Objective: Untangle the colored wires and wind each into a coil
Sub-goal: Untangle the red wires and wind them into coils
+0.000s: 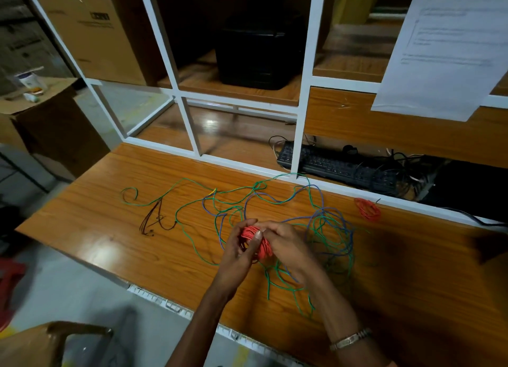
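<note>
Left hand: the left hand (pixel 238 245) is curling its fingers around the orange coil (pixel 255 243), thumb lying across the turns.
Right hand: the right hand (pixel 286 245) is pinching the same coil from the other side, just above the wooden desk (pixel 110 223).
Handling: the orange wire is looking light, thin and springy; the turns are likely wanting to loosen, so both hands are probably best gripping across the bundle rather than a single strand.
Second coil: a smaller orange bundle (pixel 367 209) is lying well apart, near the white frame (pixel 299 135).
Remaining tangle: green wire (pixel 176 211) and blue wire (pixel 324 215) are sprawling, interlaced, beside and under the hands.
Brown strands: a brown wire bundle (pixel 154 219) is lying to the left.
</note>
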